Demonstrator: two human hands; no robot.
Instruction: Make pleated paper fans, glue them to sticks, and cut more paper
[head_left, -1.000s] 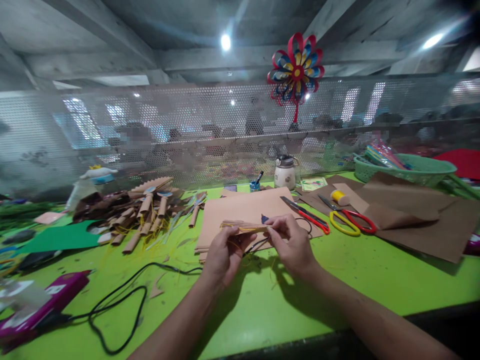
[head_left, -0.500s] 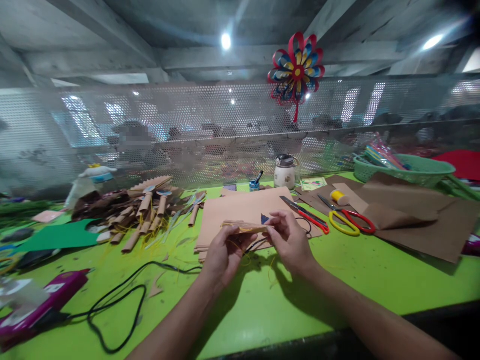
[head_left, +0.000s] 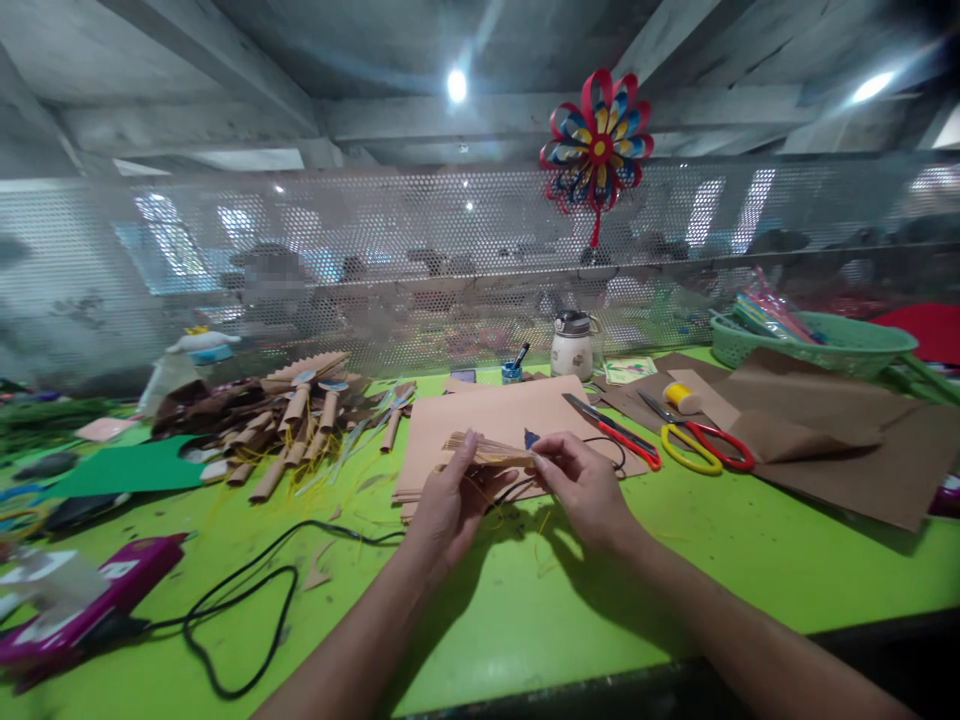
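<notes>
Between my two hands is a strip of pleated brown paper (head_left: 491, 450), raised just above the table. My left hand (head_left: 448, 505) grips its left end, thumb on top and fingers beneath, and the folds spread a little there. At the other end, thumb and fingertips of my right hand (head_left: 581, 488) pinch the narrow tip. Yellow thread (head_left: 541, 535) hangs under the hands. Behind them lies a stack of brown paper sheets (head_left: 431, 420). A small dark blue piece (head_left: 531, 439) shows just past my right fingertips.
Right of the hands lie a red-handled cutter (head_left: 630, 445), scissors (head_left: 697, 440), a yellow thread spool (head_left: 681, 397) and brown paper (head_left: 847, 450). Rolled paper tubes (head_left: 274, 475) are heaped at left. A black cord (head_left: 285, 590) runs from a purple device (head_left: 120, 590). A jug (head_left: 572, 350) stands behind.
My left thumb has shifted up onto the pleated paper, and its left end now fans out more and tilts up. My right hand has moved slightly down, still pinching the tip.
</notes>
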